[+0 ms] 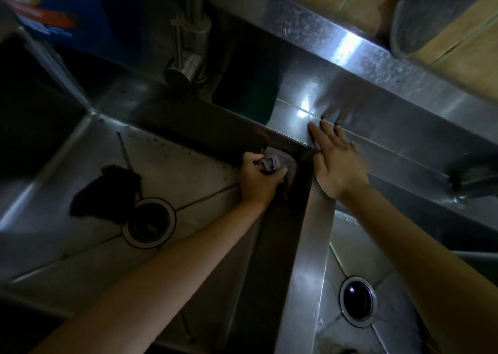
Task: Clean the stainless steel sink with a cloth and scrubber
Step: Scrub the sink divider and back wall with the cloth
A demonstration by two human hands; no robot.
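A double stainless steel sink (310,246) fills the view, dimly lit. My left hand (257,178) grips a bunched grey cloth (272,162) and holds it against the far right corner of the left basin. My right hand (336,162) lies flat with straight fingers on the rim where the divider meets the back ledge. A dark scrubber (105,192) lies on the left basin floor beside the drain (149,223).
A steel tap (188,43) rises from the back ledge. A dark green pad (245,95) sits right of it. The right basin has its own drain (357,301). A grey cloth (431,14) rests on the wooden counter behind. A blue packet (54,11) stands at far left.
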